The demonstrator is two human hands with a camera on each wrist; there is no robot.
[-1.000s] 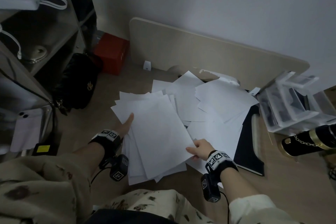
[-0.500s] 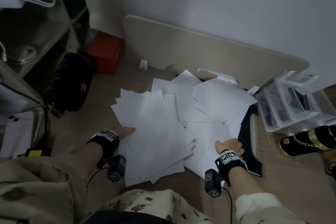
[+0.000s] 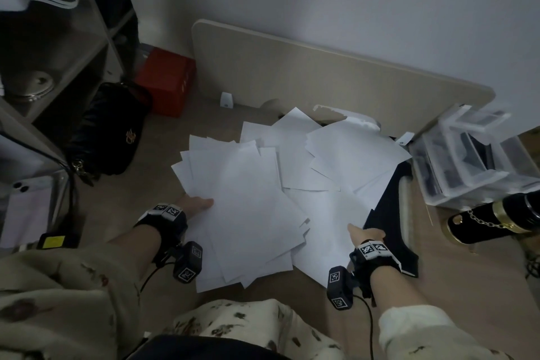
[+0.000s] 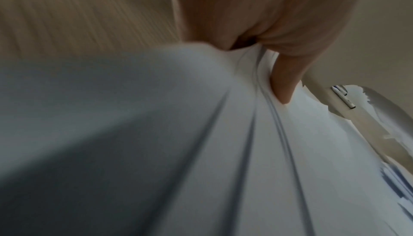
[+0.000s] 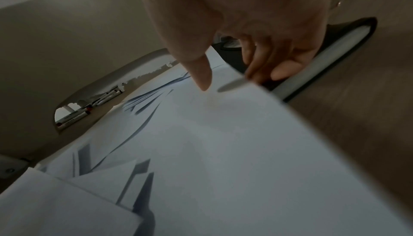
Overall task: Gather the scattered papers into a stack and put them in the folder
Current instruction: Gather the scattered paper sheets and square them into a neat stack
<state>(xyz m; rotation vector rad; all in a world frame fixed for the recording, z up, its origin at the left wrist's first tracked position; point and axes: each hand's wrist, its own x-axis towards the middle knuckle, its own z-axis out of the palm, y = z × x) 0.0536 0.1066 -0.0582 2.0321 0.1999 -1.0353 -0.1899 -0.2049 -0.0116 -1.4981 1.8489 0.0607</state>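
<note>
1. Papers [image 3: 248, 199] lie fanned across the wooden floor [image 3: 163, 137] in front of you, white sheets overlapping at loose angles; a second spread [image 3: 350, 155] reaches toward the beige board [image 3: 306, 73] that leans on the wall.
2. Your left hand [image 3: 195, 204] grips the near-left bunch at its left edge; the left wrist view shows your thumb [image 4: 285, 84] on top and the sheet edges wedged into the hand [image 4: 268, 18].
3. Your right hand [image 3: 365, 237] rests at the right edge of the lower sheets [image 5: 223, 142], where they overlap the dark folder [image 3: 391, 213].
4. In the right wrist view your thumb [image 5: 201, 73] points down just above the top sheet, while the curled fingers [image 5: 281, 71] sit at the sheet's far edge against the folder [image 5: 324, 59]; whether they have hold of the paper cannot be told.
5. The folder lies flat on the floor to the right of the pile, partly covered by sheets.
6. Beside it stand clear plastic drawers [image 3: 467, 161] and a black and gold cylinder [image 3: 496, 219] on its side.
7. A black handbag [image 3: 108, 128] and a red box [image 3: 166, 82] sit at the left, next to a shelving unit [image 3: 58, 38].
</note>
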